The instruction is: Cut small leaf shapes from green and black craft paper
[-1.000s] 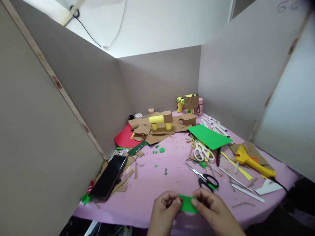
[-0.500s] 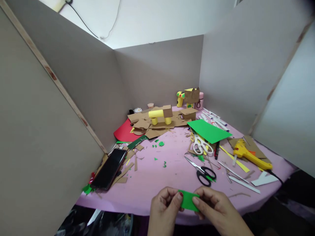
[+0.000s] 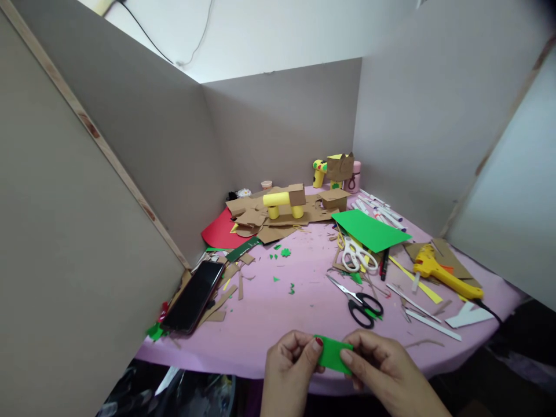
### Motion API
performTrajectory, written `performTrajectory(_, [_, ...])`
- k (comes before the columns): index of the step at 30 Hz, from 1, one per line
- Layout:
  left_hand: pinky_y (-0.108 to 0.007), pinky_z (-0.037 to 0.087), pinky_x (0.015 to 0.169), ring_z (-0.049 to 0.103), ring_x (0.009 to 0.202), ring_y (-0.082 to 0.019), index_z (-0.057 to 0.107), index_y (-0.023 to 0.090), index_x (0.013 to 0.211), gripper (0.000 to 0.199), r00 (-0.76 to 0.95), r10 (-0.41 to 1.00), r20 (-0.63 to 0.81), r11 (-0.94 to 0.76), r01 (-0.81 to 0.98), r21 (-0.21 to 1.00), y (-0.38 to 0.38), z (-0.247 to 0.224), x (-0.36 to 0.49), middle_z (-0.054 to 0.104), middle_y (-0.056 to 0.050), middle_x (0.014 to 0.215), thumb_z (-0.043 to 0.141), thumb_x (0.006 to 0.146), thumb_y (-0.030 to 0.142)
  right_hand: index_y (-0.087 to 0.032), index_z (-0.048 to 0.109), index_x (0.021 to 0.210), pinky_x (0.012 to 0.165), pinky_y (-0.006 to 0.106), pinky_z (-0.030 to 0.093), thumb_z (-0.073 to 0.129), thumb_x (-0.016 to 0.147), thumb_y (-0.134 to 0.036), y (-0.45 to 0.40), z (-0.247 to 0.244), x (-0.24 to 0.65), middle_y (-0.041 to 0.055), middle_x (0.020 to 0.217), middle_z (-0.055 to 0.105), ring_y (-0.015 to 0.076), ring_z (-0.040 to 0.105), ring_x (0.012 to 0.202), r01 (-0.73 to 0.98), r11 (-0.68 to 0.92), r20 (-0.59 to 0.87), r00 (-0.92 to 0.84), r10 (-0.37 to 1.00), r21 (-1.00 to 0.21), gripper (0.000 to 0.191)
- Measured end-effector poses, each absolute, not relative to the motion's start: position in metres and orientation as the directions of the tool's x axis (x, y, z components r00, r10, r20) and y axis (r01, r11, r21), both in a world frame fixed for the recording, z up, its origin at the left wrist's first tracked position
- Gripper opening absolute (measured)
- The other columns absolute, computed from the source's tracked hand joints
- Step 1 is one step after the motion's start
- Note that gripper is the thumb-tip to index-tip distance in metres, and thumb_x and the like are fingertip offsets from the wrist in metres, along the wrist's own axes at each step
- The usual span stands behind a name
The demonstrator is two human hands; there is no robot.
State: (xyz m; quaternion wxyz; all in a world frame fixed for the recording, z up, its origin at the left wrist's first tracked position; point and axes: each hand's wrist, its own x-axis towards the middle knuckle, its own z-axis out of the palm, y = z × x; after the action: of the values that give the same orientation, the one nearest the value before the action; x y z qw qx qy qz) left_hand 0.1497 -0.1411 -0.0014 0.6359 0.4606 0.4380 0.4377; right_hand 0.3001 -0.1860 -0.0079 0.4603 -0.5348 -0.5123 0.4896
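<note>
A small rectangle of green paper point(image 3: 333, 354) is pinched at both ends, over the table's front edge. My left hand point(image 3: 292, 362) grips its left end between thumb and fingers. On the other end, my right hand point(image 3: 377, 360) presses its thumb on the front with the fingers behind. Just beyond my right hand lie black-handled scissors point(image 3: 360, 304), blades pointing up and left. Green scraps point(image 3: 292, 288) and a small flower-like green cutout point(image 3: 285, 252) are scattered farther back.
Cardboard pieces hold a yellow tube-legged figure point(image 3: 282, 200) at the back. A phone point(image 3: 195, 296) lies left. On the right are a green sheet point(image 3: 369, 230), white scissors point(image 3: 357, 255), several markers point(image 3: 382, 211) and a yellow glue gun point(image 3: 443, 275). Grey panels point(image 3: 282, 127) enclose the table.
Both hands keep the same hold on the green paper and have barely moved. The view has shifted very slightly; nothing on the table has moved.
</note>
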Motion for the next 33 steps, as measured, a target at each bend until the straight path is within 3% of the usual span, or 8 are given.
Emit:
performTrajectory(5, [-0.020, 0.040, 0.051, 0.053, 0.049, -0.011, 0.060, 0.014, 0.058, 0.030, 0.258, 0.957, -0.131, 0.179, -0.169, 0.969, -0.1419, -0.0023, 0.1486, 0.061, 0.001, 0.051, 0.075, 0.062, 0.040, -0.018, 0.056, 0.069, 0.051, 0.023, 0.035, 0.051, 0.084, -0.044, -0.1879, -0.0100, 0.3008, -0.0043, 0.053, 0.051, 0.0127, 0.046, 0.051, 0.123, -0.036, -0.036, 0.005, 0.999, -0.992, 0.031])
performTrajectory(7, [-0.021, 0.042, 0.055, 0.055, 0.054, -0.012, 0.064, 0.015, 0.074, 0.028, 0.268, 0.958, -0.106, 0.161, -0.194, 0.968, -0.1429, -0.0025, 0.1480, 0.063, 0.001, 0.056, 0.077, 0.061, 0.037, -0.018, 0.056, 0.068, 0.051, 0.023, 0.035, 0.051, 0.084, -0.043, -0.1891, -0.0100, 0.3012, -0.0046, 0.053, 0.050, 0.0126, 0.046, 0.051, 0.125, -0.036, -0.035, 0.010, 0.999, -0.991, 0.030])
performTrajectory(10, [-0.023, 0.044, 0.059, 0.058, 0.059, -0.014, 0.065, 0.018, 0.097, 0.041, 0.302, 0.951, -0.066, 0.129, -0.192, 0.973, -0.1452, -0.0021, 0.1465, 0.066, 0.001, 0.062, 0.077, 0.061, 0.034, -0.018, 0.057, 0.069, 0.051, 0.023, 0.036, 0.053, 0.083, -0.044, -0.1910, -0.0101, 0.3011, -0.0048, 0.054, 0.049, 0.0125, 0.047, 0.051, 0.099, -0.042, -0.042, 0.003, 0.999, -0.994, 0.029])
performTrajectory(16, [-0.025, 0.046, 0.061, 0.061, 0.061, -0.016, 0.070, 0.017, 0.087, 0.028, 0.329, 0.940, -0.088, 0.147, -0.159, 0.976, -0.1477, 0.0000, 0.1438, 0.069, -0.002, 0.064, 0.076, 0.062, 0.029, -0.020, 0.060, 0.095, 0.052, 0.025, 0.041, 0.055, 0.083, -0.041, -0.1926, -0.0137, 0.3004, -0.0029, 0.061, 0.055, 0.0146, 0.053, 0.053, 0.036, -0.032, -0.031, 0.009, 0.999, -0.999, 0.024])
performTrajectory(22, [-0.023, 0.044, 0.058, 0.060, 0.058, -0.015, 0.070, 0.016, 0.082, 0.021, 0.340, 0.935, -0.101, 0.152, -0.127, 0.980, -0.1483, -0.0062, 0.1435, 0.069, -0.002, 0.062, 0.073, 0.063, 0.026, -0.020, 0.060, 0.091, 0.052, 0.025, 0.042, 0.056, 0.082, -0.040, -0.1925, -0.0110, 0.2996, -0.0028, 0.062, 0.055, 0.0142, 0.052, 0.054, 0.043, -0.035, -0.035, -0.006, 0.999, -0.998, 0.023])
performTrajectory(26, [-0.023, 0.042, 0.055, 0.056, 0.057, -0.014, 0.070, 0.016, 0.086, 0.023, 0.339, 0.940, -0.035, 0.060, -0.065, 0.996, -0.1483, -0.0085, 0.1423, 0.065, -0.001, 0.060, 0.071, 0.066, 0.027, -0.019, 0.060, 0.080, 0.048, 0.022, 0.043, 0.057, 0.082, -0.043, -0.1922, -0.0075, 0.2967, -0.0024, 0.063, 0.055, 0.0134, 0.052, 0.056, 0.002, -0.055, -0.055, -0.050, 0.997, -0.998, 0.024])
performTrajectory(30, [-0.022, 0.043, 0.057, 0.054, 0.056, -0.013, 0.066, 0.016, 0.091, 0.022, 0.232, 0.972, 0.028, -0.011, -0.075, 0.997, -0.1438, -0.0013, 0.1395, 0.061, 0.001, 0.058, 0.065, 0.074, 0.031, -0.019, 0.057, 0.075, 0.044, 0.019, 0.041, 0.059, 0.080, -0.046, -0.1909, -0.0089, 0.2942, -0.0053, 0.057, 0.053, 0.0097, 0.049, 0.049, -0.135, -0.093, -0.090, -0.027, 0.996, -0.987, 0.028])
performTrajectory(33, [-0.024, 0.045, 0.062, 0.058, 0.063, -0.015, 0.063, 0.016, 0.094, 0.031, 0.273, 0.962, 0.002, 0.040, -0.147, 0.988, -0.1415, -0.0011, 0.1408, 0.066, -0.003, 0.073, 0.070, 0.070, 0.035, -0.019, 0.055, 0.075, 0.048, 0.020, 0.043, 0.064, 0.076, -0.049, -0.1894, -0.0117, 0.2924, -0.0059, 0.057, 0.053, 0.0096, 0.049, 0.050, -0.281, -0.129, -0.144, 0.035, 0.989, -0.951, 0.031])
